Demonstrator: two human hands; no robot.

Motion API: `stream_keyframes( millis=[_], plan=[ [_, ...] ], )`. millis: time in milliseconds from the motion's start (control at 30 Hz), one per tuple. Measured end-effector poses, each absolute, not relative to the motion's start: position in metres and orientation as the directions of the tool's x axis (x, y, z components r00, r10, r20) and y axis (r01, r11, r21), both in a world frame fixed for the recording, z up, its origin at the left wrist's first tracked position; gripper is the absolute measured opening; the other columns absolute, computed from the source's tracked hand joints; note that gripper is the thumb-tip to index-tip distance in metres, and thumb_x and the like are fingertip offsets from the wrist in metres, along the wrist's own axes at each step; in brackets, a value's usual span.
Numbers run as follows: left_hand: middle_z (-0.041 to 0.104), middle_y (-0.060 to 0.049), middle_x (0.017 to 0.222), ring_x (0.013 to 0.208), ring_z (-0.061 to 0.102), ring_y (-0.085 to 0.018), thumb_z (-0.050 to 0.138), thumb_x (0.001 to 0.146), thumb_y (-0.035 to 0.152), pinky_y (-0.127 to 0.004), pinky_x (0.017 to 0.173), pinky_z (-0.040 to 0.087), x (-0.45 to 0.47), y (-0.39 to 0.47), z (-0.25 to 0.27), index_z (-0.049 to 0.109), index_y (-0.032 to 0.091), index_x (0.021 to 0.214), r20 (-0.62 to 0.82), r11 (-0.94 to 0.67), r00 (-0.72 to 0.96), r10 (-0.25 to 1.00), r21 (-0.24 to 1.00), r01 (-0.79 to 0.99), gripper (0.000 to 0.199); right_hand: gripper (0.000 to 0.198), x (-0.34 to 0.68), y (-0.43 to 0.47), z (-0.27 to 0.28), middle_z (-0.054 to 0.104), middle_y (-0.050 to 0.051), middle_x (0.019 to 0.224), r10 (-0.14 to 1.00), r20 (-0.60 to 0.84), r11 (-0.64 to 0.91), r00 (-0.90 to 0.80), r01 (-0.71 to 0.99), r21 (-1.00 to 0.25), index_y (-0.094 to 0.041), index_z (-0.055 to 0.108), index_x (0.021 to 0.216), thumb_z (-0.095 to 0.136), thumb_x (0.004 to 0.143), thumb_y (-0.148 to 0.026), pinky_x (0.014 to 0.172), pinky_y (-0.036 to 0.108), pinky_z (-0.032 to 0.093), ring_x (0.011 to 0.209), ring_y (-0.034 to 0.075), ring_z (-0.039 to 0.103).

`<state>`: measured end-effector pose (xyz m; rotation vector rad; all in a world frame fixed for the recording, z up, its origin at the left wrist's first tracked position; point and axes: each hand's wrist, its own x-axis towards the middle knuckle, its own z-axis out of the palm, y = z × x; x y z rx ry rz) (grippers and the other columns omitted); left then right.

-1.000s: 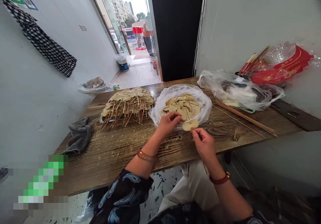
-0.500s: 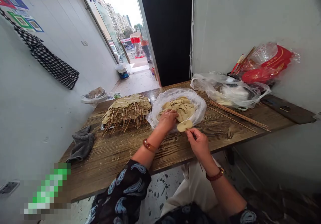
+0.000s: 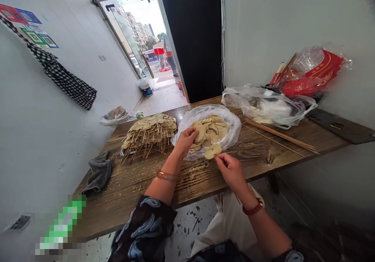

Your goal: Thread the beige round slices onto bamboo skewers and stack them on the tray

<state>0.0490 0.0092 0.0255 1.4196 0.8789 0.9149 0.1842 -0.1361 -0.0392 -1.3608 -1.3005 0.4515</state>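
Note:
My left hand (image 3: 187,140) pinches a thin, pale-yellow slice (image 3: 200,134) that looks like potato, held up over the open plastic bag (image 3: 233,137). Many loose slices (image 3: 215,126) of the same kind fill that bag. In front of the bag, my right hand (image 3: 231,171) is closed on a thin skewer, mostly hidden by the fingers. Pale slices (image 3: 212,151) are threaded at its tip. Left of the bag, a pile of skewered slices (image 3: 152,131) lies on a tray, its sticks pointing towards me.
A bundle of bare skewers (image 3: 281,135) lies on the wooden table (image 3: 187,183) at right. Behind it are a clear plastic bag (image 3: 269,105) and red packaging (image 3: 319,74). A dark flat board (image 3: 341,127) rests at the right end, a grey cloth (image 3: 99,172) at the left.
My left hand has come up out of the slices with one slice pinched in it. The skewer in my right hand has shifted slightly left and down. The view has tilted slightly.

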Motion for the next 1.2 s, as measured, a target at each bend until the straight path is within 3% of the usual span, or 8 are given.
stream_keyframes(
  millis=[100,300,433,600,800,1200],
  plan=[
    [0.06,0.001,0.063,0.048,0.044,-0.006,0.073,0.063,0.036,-0.018,0.043,0.032,0.043,0.002,0.021,0.067,0.012,0.091,0.021,-0.026,0.394,0.919,1.0,0.007,0.037,0.024,0.184,-0.137,-0.038,0.066,0.001,0.071,0.872,0.411,0.279,0.265,0.42,-0.864,-0.018,0.065,0.079,0.049,0.089,-0.032,0.062,0.023,0.04,0.065,0.014,0.059],
    [0.068,-0.002,0.071,0.055,0.053,-0.009,0.079,0.053,0.027,-0.02,0.053,0.04,0.034,0.0,0.017,0.068,0.012,0.089,0.008,0.025,0.336,0.942,0.995,-0.093,0.04,0.023,0.184,-0.137,-0.037,0.066,0.001,0.07,0.897,0.389,0.265,0.21,0.45,-0.853,-0.018,0.065,0.079,0.049,0.089,-0.031,0.06,0.023,0.04,0.063,0.014,0.058],
    [0.064,0.0,0.064,0.052,0.049,-0.007,0.078,0.056,0.03,-0.019,0.052,0.038,0.026,0.002,0.015,0.068,0.012,0.078,0.07,-0.041,0.276,0.958,0.993,-0.11,0.03,0.024,0.184,-0.137,-0.038,0.066,0.001,0.071,0.905,0.385,0.264,0.179,0.475,-0.839,-0.018,0.064,0.078,0.049,0.089,-0.032,0.061,0.023,0.041,0.065,0.014,0.058],
    [0.059,0.002,0.061,0.052,0.044,-0.006,0.074,0.061,0.031,-0.018,0.049,0.032,0.024,0.003,0.008,0.069,0.012,0.084,0.132,-0.123,0.256,0.958,0.991,-0.05,0.03,0.025,0.184,-0.139,-0.04,0.066,0.001,0.07,0.913,0.388,0.273,0.13,0.512,-0.814,-0.019,0.065,0.08,0.047,0.089,-0.033,0.061,0.023,0.042,0.063,0.015,0.058],
    [0.061,0.0,0.068,0.058,0.047,-0.007,0.07,0.064,0.028,-0.019,0.053,0.035,0.025,0.001,0.009,0.07,0.012,0.086,0.171,-0.177,0.236,0.957,0.984,0.007,0.027,0.025,0.185,-0.14,-0.041,0.067,0.002,0.072,0.918,0.375,0.252,0.129,0.541,-0.803,-0.019,0.066,0.08,0.048,0.089,-0.035,0.061,0.024,0.043,0.064,0.015,0.059],
    [0.058,0.002,0.066,0.057,0.046,-0.007,0.073,0.061,0.028,-0.018,0.053,0.036,0.027,0.0,0.011,0.066,0.012,0.08,0.183,-0.18,0.206,0.961,0.983,-0.03,0.026,0.022,0.184,-0.139,-0.043,0.068,0.002,0.074,0.912,0.393,0.268,0.115,0.557,-0.786,-0.02,0.066,0.081,0.048,0.089,-0.032,0.062,0.024,0.044,0.066,0.016,0.061]
  ],
)
